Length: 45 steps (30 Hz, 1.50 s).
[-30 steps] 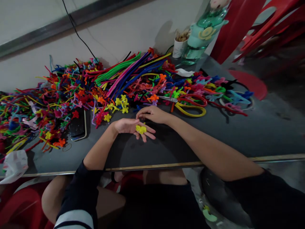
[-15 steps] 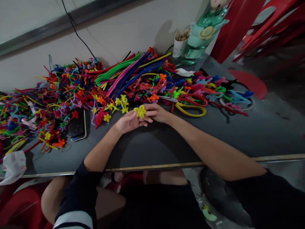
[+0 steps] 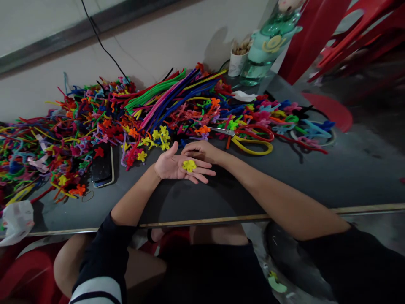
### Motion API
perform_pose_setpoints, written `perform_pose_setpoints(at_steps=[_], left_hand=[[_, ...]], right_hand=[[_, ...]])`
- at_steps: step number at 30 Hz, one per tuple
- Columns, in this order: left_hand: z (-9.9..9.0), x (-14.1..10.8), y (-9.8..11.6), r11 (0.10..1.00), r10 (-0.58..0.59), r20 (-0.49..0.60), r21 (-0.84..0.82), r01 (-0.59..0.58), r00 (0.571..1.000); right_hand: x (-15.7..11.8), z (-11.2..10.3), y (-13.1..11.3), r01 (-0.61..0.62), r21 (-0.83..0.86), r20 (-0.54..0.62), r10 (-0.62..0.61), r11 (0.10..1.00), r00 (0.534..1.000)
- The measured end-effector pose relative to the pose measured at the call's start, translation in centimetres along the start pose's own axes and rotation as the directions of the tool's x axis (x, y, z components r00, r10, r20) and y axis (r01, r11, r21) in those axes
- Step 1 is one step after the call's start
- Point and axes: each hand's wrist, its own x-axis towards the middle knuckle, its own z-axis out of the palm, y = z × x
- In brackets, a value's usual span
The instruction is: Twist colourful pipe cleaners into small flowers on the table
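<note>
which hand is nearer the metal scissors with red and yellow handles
Right. The right hand sits just left of and in front of the scissors; the left hand, palm up, is farther left and lower in view.

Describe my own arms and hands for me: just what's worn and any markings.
Your left hand and right hand are both ungloved. Dark, near-black sleeves end around the elbows. The left sleeve carries a broad white band crossed by a thin dark stripe; the right sleeve looks plain where it shows.
</note>
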Motion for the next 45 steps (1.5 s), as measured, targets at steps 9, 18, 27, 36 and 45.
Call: perform_pose_setpoints(at_steps=[9,18,27,36,45], left_hand=[[-0.4,0.3,-0.6,0.996,-0.048,0.115,0.08,0.039,0.992],[0.1,0.3,-0.5,0.988,-0.004,0.15,0.155,-0.019,0.989],[-0.6,0.4,-0.6,0.818,0.465,-0.288,0.502,-0.282,0.837],[-2.5,0.7,-0.5,0.686,0.707,-0.471,0.637,-0.35,0.528],[-1.5,0.8,-0.9,0.692,0.666,-0.42,0.656,-0.301,0.617]], right_hand=[[-0.1,-0.1,0.6,0.078,-0.013,0.052,-0.078,0.997,0.996],[0.0,-0.1,0.5,0.094,0.011,0.033,-0.094,0.996,0.995],[0.1,-0.6,0.6,-0.112,0.176,-0.278,0.159,0.978,0.947],[0.3,0.2,1.0,-0.142,0.212,-0.45,0.226,0.967,0.864],[0.1,0.3,0.2,-0.129,-0.043,-0.362,0.105,0.991,0.926]])
